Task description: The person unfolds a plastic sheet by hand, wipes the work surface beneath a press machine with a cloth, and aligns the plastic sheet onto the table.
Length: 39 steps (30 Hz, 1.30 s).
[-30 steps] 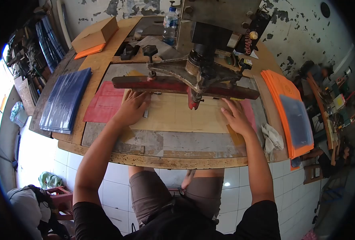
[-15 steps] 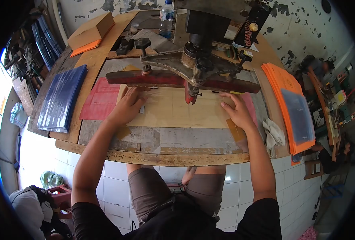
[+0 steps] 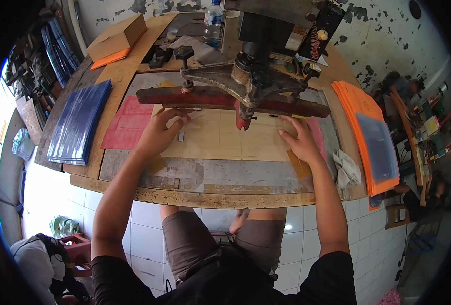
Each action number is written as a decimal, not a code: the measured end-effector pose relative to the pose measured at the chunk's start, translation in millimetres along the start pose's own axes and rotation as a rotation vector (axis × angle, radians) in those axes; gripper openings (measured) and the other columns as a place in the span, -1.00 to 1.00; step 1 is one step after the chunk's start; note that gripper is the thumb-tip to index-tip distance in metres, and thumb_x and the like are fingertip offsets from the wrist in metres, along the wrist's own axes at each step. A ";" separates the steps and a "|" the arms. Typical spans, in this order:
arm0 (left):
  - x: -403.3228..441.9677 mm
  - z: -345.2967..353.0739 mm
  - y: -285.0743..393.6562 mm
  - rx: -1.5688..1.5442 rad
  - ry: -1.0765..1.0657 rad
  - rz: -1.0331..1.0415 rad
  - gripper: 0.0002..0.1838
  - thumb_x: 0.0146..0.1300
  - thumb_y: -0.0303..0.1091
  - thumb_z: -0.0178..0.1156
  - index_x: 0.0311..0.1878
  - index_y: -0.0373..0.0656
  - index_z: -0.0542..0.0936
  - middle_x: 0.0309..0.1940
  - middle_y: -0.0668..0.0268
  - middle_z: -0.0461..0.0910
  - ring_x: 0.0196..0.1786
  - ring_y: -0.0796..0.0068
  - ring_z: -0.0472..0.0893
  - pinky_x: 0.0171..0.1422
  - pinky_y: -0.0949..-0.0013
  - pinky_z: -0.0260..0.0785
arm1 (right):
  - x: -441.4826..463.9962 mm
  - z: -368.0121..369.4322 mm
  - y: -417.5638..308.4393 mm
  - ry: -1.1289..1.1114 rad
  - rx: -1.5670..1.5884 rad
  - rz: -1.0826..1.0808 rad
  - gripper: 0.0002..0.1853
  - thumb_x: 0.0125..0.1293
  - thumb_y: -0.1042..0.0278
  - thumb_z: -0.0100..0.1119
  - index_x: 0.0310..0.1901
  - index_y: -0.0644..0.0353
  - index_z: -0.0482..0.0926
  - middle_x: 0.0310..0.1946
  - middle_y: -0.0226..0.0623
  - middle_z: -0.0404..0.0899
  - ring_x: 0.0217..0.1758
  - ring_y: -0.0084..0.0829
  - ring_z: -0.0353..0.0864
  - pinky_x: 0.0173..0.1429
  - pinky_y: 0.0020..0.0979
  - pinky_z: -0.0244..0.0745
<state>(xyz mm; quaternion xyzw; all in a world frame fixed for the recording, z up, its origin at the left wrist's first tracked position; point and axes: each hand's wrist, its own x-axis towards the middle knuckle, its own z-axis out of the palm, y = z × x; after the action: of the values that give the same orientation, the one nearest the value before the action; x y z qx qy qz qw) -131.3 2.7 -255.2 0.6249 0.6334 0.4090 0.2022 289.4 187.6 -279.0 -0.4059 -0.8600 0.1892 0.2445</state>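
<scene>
A cream-coloured sheet [image 3: 220,137] lies under the red and dark metal bar [image 3: 205,98] of a press, over a pink sheet [image 3: 128,124]. My left hand [image 3: 159,132] rests at the sheet's left part, fingers curved with thumb and forefinger near each other by the bar; whether something thin is between them is too small to tell. My right hand [image 3: 299,140] lies at the sheet's right edge, fingers and thumb apart, holding nothing. A small grey metal piece [image 3: 180,136] is beside my left hand. Brown tape [image 3: 299,163] shows below my right hand.
Blue plastic covers [image 3: 80,122] lie at the left, orange folders with a clear cover [image 3: 360,119] at the right, beside a white rag [image 3: 346,168]. Behind are a cardboard box [image 3: 116,38] and a bottle [image 3: 213,24]. Another person [image 3: 424,198] is at far right.
The view has tilted slightly. My left hand has lifted a little, its fingers drawing closer together near the bar. My right hand stays at the sheet's right edge.
</scene>
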 end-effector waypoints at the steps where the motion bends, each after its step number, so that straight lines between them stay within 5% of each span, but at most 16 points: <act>1: 0.1 -0.7 3.4 -0.013 -0.004 -0.009 -0.77 0.60 -0.30 0.25 0.13 -0.17 0.78 0.33 0.24 0.77 0.43 0.16 0.64 0.71 0.10 0.28 | -0.2 -0.2 0.4 0.000 0.001 -0.002 -0.43 0.52 0.06 0.45 0.47 0.00 0.59 0.53 -0.13 0.52 0.67 -0.04 0.40 0.77 0.02 0.14; 5: -1.7 3.7 5.9 0.026 0.021 0.062 -0.74 0.54 -0.40 0.32 0.19 -0.18 0.82 0.31 0.21 0.78 0.45 0.14 0.63 0.59 0.14 0.44 | 0.2 -2.4 -1.1 -0.015 -0.010 0.011 -0.41 0.51 0.05 0.46 0.48 0.00 0.57 0.54 -0.14 0.51 0.68 -0.04 0.39 0.77 0.02 0.14; 18: -2.0 -0.9 13.5 0.065 0.024 0.024 -0.75 0.45 -0.45 0.36 0.13 -0.18 0.84 0.13 0.18 0.82 0.28 0.15 0.76 0.48 0.18 0.54 | -0.3 0.0 1.7 0.003 0.011 0.027 -0.29 0.53 0.07 0.44 0.60 0.11 0.45 0.64 -0.03 0.38 0.75 0.05 0.27 0.80 0.03 0.11; 27: -2.5 -0.8 10.7 0.110 0.000 0.135 -0.75 0.40 -0.52 0.33 0.11 -0.22 0.79 0.08 0.15 0.82 0.26 0.12 0.76 0.42 0.15 0.58 | -1.8 -8.0 -7.3 0.005 0.079 0.052 -0.67 0.47 0.32 0.51 0.19 0.14 0.71 0.25 -0.18 0.71 0.43 -0.15 0.63 0.56 -0.18 0.43; 29: -2.5 -0.5 12.4 0.099 -0.022 0.139 -0.71 0.38 -0.54 0.33 0.14 -0.23 0.77 0.09 0.14 0.81 0.28 0.10 0.76 0.41 0.13 0.59 | -1.9 -9.7 -11.1 0.018 0.091 0.015 -0.70 0.43 0.27 0.54 0.11 0.09 0.72 0.23 -0.15 0.71 0.43 -0.03 0.61 0.57 -0.08 0.42; 33: -3.7 1.1 12.5 0.223 -0.023 0.272 -0.61 0.37 -0.48 0.33 0.26 -0.17 0.73 0.22 0.09 0.77 0.36 0.02 0.71 0.60 0.02 0.47 | -2.9 -7.6 -14.8 0.012 0.126 -0.033 -0.71 0.41 0.26 0.56 0.06 0.11 0.70 0.29 -0.13 0.72 0.46 0.04 0.61 0.57 -0.05 0.46; 36: -5.5 2.2 16.2 0.350 -0.033 0.357 -0.52 0.40 -0.38 0.34 0.38 -0.13 0.69 0.31 0.05 0.73 0.41 -0.02 0.67 0.75 -0.08 0.32 | -4.4 -6.7 -20.8 0.030 0.100 -0.147 -0.69 0.48 0.35 0.48 0.18 0.17 0.69 0.37 -0.16 0.73 0.51 -0.13 0.63 0.61 -0.16 0.44; 39: -6.0 6.3 19.5 0.381 -0.058 0.363 -0.46 0.45 -0.27 0.34 0.47 -0.11 0.64 0.33 0.04 0.72 0.44 -0.01 0.65 0.82 -0.12 0.22 | -3.4 -6.7 -29.2 -0.012 0.170 -0.146 -0.63 0.45 0.31 0.49 0.24 0.12 0.71 0.47 -0.10 0.65 0.56 -0.02 0.59 0.63 -0.04 0.45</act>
<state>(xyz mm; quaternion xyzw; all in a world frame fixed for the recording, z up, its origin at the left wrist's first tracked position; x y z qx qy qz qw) -113.4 -3.7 -245.4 0.7666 0.5705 0.2938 0.0223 277.4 168.3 -259.2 -0.3187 -0.8696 0.2454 0.2862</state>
